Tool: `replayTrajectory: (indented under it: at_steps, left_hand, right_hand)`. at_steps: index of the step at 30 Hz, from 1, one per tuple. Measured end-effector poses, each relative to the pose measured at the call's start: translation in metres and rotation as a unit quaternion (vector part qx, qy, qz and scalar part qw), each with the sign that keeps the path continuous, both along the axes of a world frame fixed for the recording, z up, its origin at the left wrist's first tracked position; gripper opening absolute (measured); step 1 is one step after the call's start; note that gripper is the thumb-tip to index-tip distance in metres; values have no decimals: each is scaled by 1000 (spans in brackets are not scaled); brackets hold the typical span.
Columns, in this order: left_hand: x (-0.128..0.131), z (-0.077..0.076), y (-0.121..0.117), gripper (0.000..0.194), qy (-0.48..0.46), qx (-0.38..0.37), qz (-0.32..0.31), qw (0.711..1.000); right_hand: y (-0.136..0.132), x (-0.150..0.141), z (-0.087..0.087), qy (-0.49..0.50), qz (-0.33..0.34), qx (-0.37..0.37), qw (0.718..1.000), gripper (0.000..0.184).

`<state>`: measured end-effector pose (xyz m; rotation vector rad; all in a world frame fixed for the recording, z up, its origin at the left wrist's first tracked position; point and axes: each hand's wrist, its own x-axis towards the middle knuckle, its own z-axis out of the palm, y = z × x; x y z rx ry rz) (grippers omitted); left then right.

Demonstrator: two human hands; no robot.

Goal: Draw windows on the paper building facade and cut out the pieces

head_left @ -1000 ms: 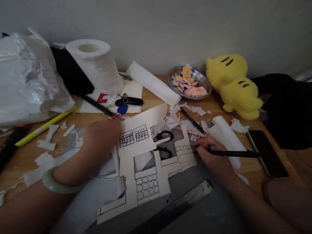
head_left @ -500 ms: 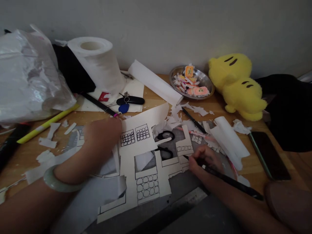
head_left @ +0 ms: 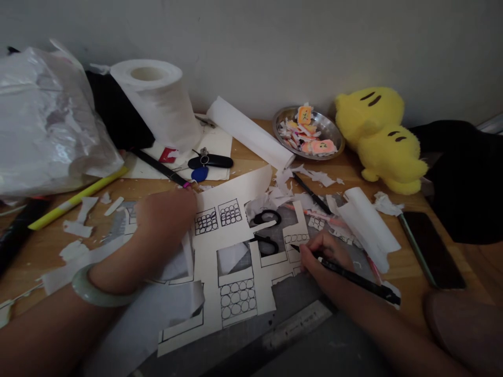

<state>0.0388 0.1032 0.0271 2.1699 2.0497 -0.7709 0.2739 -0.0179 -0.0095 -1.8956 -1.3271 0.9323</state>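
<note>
My right hand (head_left: 325, 252) is closed around a black pen (head_left: 357, 280), its tip over the right part of a cut-out cream paper sheet (head_left: 206, 256). Near the tip, a row of small circles is drawn in a box. The sheet has cut openings and several boxes filled with inked circles. My left hand (head_left: 167, 212), with a pale bangle (head_left: 98, 290) on its wrist, rests at the sheet's upper left edge; its fingers are hidden behind the back of the hand. Black-handled scissors (head_left: 268, 215) lie partly under the sheet.
A metal ruler (head_left: 296, 324) lies in front on a dark mat. Paper scraps are scattered around. Behind stand a paper roll (head_left: 157, 110), a steel bowl (head_left: 332, 128) of colourful pieces and yellow plush toys (head_left: 393, 157). A phone (head_left: 436, 251) lies right; a plastic bag (head_left: 47, 125) stands left.
My right hand and the pen have shifted slightly left and up, bringing the tip over the row of circles. My left hand stays nearly where it was.
</note>
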Motion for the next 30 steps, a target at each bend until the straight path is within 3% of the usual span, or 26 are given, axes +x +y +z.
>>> replayTrajectory:
  at_steps: [5, 13, 20, 30]
  left_hand:
    - [0, -1, -1, 33, 11, 10, -25, 1000]
    - [1, 1, 0, 34, -2, 1, -6, 1000]
    - [1, 1, -1, 34, 0, -5, 7, 1000]
    - [-2, -2, 1, 35, -13, -3, 5, 1000]
  right_hand:
    - [2, -1, 1, -21, 4, 16, 1000, 24]
    - [2, 0, -1, -67, 38, 53, 996, 23]
    - [2, 1, -3, -70, 53, 38, 995, 22]
    - [4, -3, 10, -85, 35, 17, 996, 22]
